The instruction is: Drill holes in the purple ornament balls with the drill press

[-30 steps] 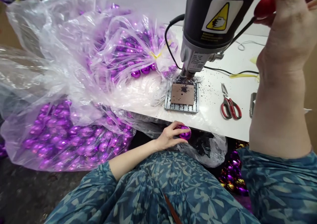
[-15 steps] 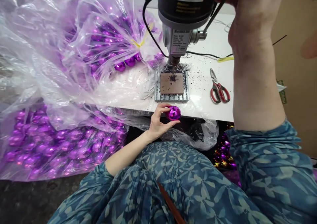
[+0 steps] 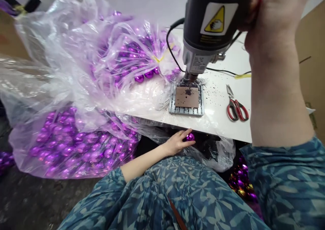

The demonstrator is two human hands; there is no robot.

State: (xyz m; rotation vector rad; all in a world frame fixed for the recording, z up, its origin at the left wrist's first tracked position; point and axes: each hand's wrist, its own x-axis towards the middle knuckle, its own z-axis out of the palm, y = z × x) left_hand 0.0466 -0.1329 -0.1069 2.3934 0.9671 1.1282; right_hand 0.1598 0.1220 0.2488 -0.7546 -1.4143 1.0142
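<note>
Lowered from its raised position half a second earlier, left hand cups purple ball in curled fingers just below the bench's front edge, while right hand grips the drill press lever above.

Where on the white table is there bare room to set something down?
Bare table shows between the drill press base plate and the scissors, speckled with dark shavings, and along the front edge below both. Left of the plate it is crowded: bags of purple balls cover the surface.
</note>
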